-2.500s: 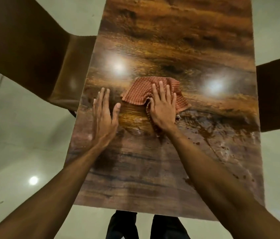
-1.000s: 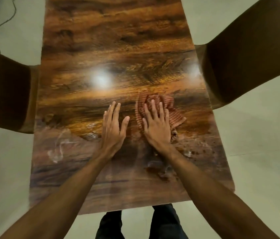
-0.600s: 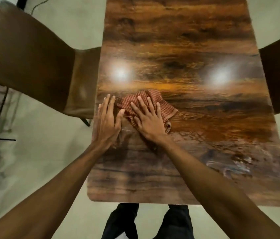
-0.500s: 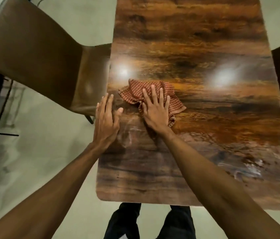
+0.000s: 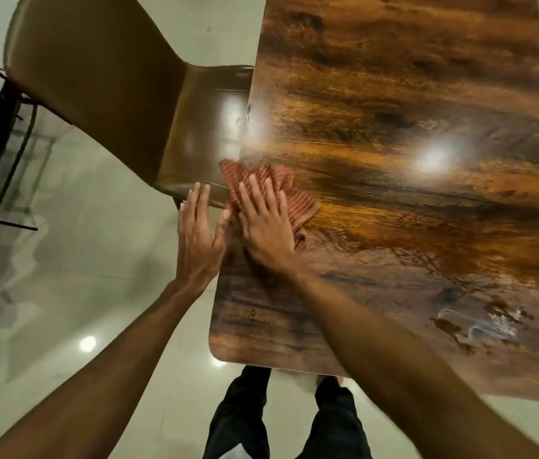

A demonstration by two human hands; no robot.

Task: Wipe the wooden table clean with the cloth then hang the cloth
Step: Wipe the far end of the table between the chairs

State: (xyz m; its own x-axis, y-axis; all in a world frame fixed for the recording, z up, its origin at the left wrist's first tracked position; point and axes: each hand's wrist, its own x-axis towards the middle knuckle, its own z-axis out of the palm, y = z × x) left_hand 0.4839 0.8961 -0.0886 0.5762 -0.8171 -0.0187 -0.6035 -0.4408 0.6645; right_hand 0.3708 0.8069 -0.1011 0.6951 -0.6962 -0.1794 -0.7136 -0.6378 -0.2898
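Right hand (image 5: 266, 228) presses cloth (image 5: 296, 202) at table (image 5: 410, 210) edge, apparently overhanging.

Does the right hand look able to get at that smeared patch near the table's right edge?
Probably yes: only open table surface lies between the right hand, flat on the cloth, and the smeared patch.

Nothing readable from where I stand; a tiny dark mark (image 5: 250, 314) on the wooden table (image 5: 394, 94) is illegible

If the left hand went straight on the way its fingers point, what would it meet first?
Probably the brown chair, whose seat lies just beyond the left hand; the seat may sit lower, though.
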